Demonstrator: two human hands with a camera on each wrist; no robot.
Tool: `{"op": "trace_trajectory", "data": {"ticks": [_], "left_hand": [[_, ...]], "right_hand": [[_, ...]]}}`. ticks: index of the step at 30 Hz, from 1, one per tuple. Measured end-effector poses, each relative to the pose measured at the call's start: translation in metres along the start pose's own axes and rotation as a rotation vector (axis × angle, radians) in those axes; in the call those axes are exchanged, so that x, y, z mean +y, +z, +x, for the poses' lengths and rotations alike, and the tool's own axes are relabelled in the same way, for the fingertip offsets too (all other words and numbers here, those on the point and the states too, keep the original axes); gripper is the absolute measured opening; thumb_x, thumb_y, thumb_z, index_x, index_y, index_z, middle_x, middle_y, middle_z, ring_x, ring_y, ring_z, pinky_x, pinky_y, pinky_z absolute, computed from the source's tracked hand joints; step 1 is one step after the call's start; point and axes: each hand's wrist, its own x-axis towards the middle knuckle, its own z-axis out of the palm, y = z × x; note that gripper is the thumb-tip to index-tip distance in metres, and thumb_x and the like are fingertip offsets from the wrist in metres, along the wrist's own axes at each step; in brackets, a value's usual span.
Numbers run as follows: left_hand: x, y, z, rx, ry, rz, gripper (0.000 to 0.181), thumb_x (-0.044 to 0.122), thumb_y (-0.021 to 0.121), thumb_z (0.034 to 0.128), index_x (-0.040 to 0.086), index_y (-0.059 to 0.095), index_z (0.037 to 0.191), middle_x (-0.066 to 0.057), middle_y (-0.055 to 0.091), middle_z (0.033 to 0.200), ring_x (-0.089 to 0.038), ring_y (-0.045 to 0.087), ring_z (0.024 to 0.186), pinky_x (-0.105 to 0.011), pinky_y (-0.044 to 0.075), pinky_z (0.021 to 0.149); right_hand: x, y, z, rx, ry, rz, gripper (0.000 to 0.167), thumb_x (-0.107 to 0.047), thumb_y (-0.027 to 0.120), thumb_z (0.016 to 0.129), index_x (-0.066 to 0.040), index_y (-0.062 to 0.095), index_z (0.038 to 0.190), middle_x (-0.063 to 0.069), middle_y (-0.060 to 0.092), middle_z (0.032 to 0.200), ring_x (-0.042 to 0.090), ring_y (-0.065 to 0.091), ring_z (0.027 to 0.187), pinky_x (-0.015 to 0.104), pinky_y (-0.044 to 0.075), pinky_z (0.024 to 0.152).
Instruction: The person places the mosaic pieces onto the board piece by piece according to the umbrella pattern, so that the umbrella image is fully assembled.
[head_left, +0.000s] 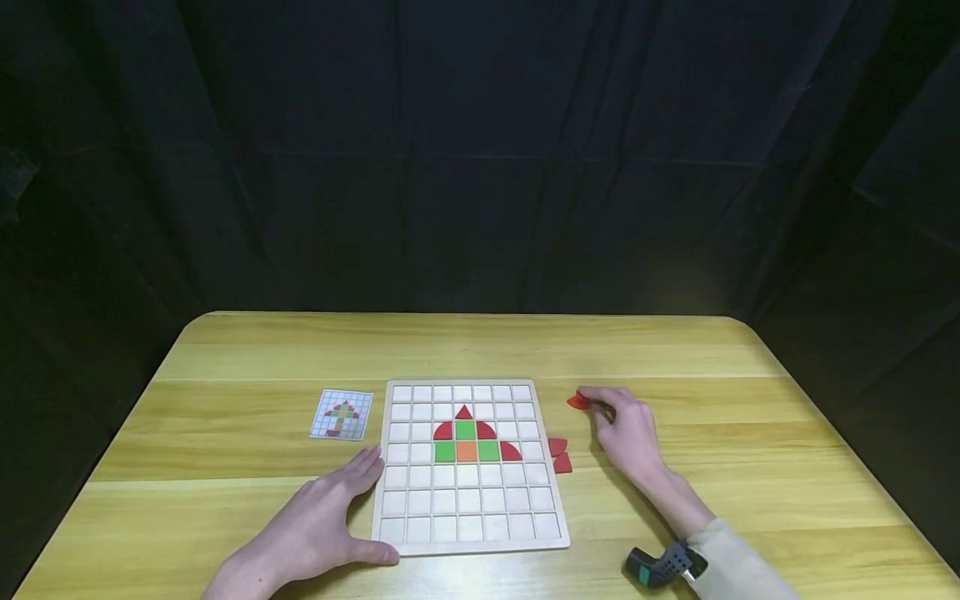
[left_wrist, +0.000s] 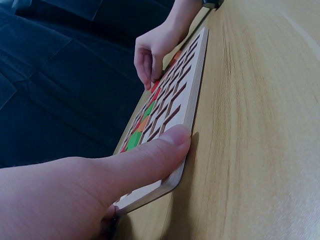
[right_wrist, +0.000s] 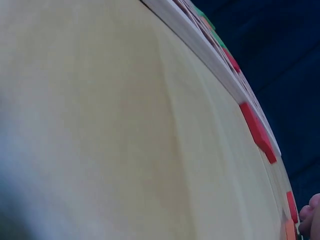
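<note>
My left hand rests against the white gridded board, its fingertips at the left edge. Its thumb lies straight over the near left corner. On the board sits a pattern of green, red and orange pieces, with a red triangle on top. To the right of the board, my right hand pinches a small red piece with a curved edge at the table surface. In the right wrist view, only a few fingertips show, beside red and orange-red pieces.
Two loose red pieces lie against the board's right edge. Left of the board is a pattern card with a gridded picture. A black wrist device sits by the right sleeve. Dark cloth hangs behind the wooden table.
</note>
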Motion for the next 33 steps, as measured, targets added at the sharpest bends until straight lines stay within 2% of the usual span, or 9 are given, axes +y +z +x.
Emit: {"op": "trace_trajectory", "data": {"ticks": [3,7,11,14,18,25,33], "left_hand": [[0.000,0.000,-0.001,-0.001,-0.003,0.001,0.116,0.072,0.080,0.0623,-0.001,0.047,0.146,-0.019,0.038,0.157,-0.039,0.040,0.142,-0.057,0.039,0.110],[-0.001,0.000,-0.001,-0.002,-0.004,0.003,0.116,0.072,0.080,0.0620,-0.001,0.047,0.146,-0.019,0.038,0.157,-0.039,0.040,0.142,-0.056,0.039,0.111],[-0.001,0.000,0.000,0.002,0.001,0.009,0.116,0.072,0.079,0.0622,-0.001,0.048,0.146,-0.019,0.039,0.157,-0.038,0.041,0.142,-0.055,0.039,0.111],[-0.001,0.000,0.000,0.007,0.007,0.015,0.116,0.073,0.079,0.0622,-0.002,0.047,0.146,-0.019,0.039,0.157,-0.038,0.041,0.142,-0.054,0.040,0.111],[0.000,0.000,0.000,0.010,0.013,0.015,0.117,0.073,0.079,0.0623,-0.003,0.047,0.146,-0.020,0.039,0.156,-0.038,0.041,0.142,-0.054,0.039,0.111],[0.000,0.000,0.001,0.009,0.023,0.005,0.116,0.073,0.078,0.0633,-0.003,0.048,0.145,-0.020,0.039,0.156,-0.038,0.040,0.142,-0.054,0.039,0.112],[0.000,-0.001,0.001,0.008,0.016,0.008,0.116,0.072,0.079,0.0628,-0.003,0.048,0.145,-0.020,0.040,0.156,-0.038,0.041,0.142,-0.054,0.039,0.112]], "right_hand": [[0.002,-0.001,0.002,-0.006,-0.014,-0.022,0.029,0.012,0.067,0.085,-0.004,0.077,0.107,0.014,0.076,0.103,0.033,0.068,0.097,0.047,0.055,0.073],[0.001,-0.001,0.004,-0.053,-0.020,-0.016,0.029,0.009,0.069,0.085,-0.005,0.076,0.109,0.014,0.075,0.106,0.032,0.067,0.099,0.042,0.054,0.071],[-0.003,-0.001,0.005,-0.092,-0.009,0.015,0.026,0.003,0.073,0.086,-0.006,0.076,0.109,0.014,0.074,0.106,0.031,0.067,0.102,0.045,0.057,0.078],[-0.006,0.001,0.007,-0.080,-0.022,0.019,0.022,-0.002,0.078,0.083,-0.007,0.078,0.105,0.012,0.074,0.102,0.031,0.068,0.102,0.048,0.057,0.083],[-0.008,0.005,0.009,-0.047,-0.057,0.004,0.023,-0.007,0.084,0.079,-0.007,0.078,0.101,0.011,0.075,0.098,0.030,0.069,0.098,0.049,0.057,0.081],[-0.009,0.012,0.015,-0.067,-0.084,0.022,0.024,-0.010,0.082,0.082,-0.008,0.078,0.105,0.011,0.076,0.103,0.031,0.069,0.102,0.050,0.057,0.085],[-0.014,0.015,0.015,-0.059,-0.092,0.010,0.020,-0.012,0.083,0.081,-0.006,0.078,0.099,0.010,0.076,0.097,0.030,0.070,0.095,0.047,0.058,0.079]]}}
